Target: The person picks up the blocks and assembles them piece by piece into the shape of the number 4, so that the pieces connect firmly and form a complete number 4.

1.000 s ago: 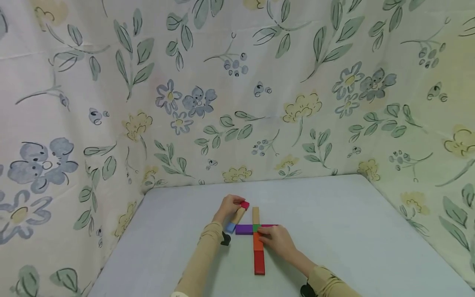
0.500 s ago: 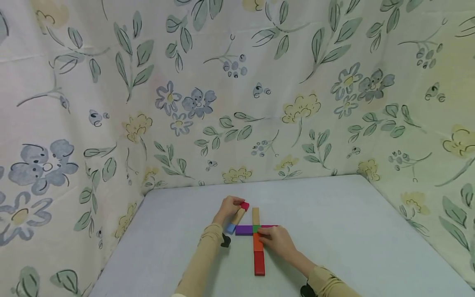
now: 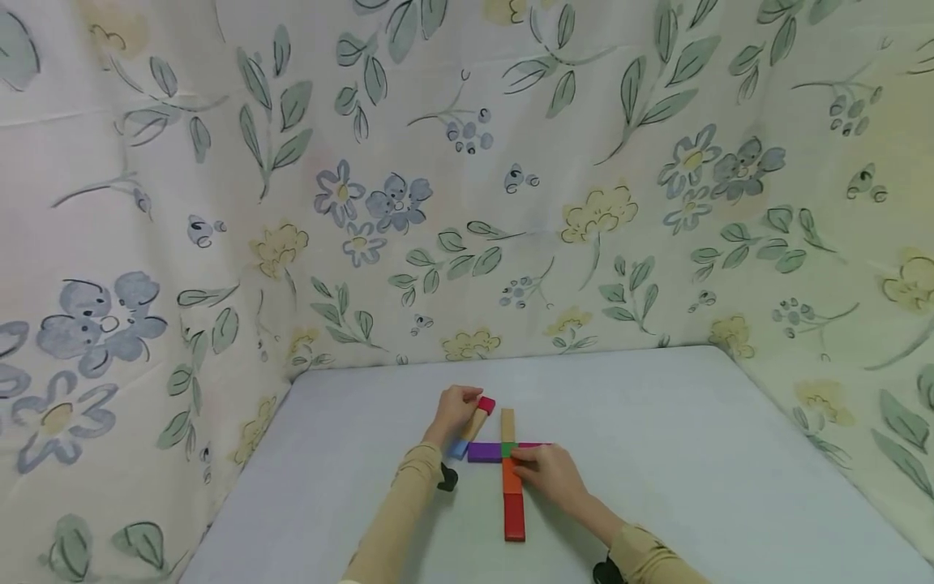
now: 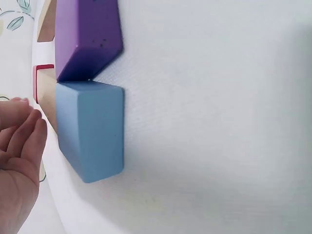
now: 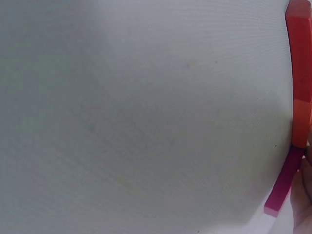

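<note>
Coloured wooden blocks lie in a cross on the white table. Purple (image 3: 485,453) forms its left arm, magenta (image 5: 284,183) its right, plain wood (image 3: 507,424) its top, green (image 3: 508,449) its centre, with orange (image 3: 512,477) and red (image 3: 514,517) below. From the purple block's left end, a blue block (image 4: 100,131), a second plain wood block (image 3: 476,424) and a small red block (image 3: 486,405) run in a slanted row. My left hand (image 3: 454,410) has its fingertips at the small red block's far side. My right hand (image 3: 550,474) rests its fingertips on the green and orange blocks.
The white tabletop (image 3: 657,422) spreads around the blocks on all sides. A floral cloth (image 3: 467,243) hangs behind and along the left and right edges. Black wrist devices are strapped under the left sleeve (image 3: 447,477) and the right sleeve (image 3: 649,558).
</note>
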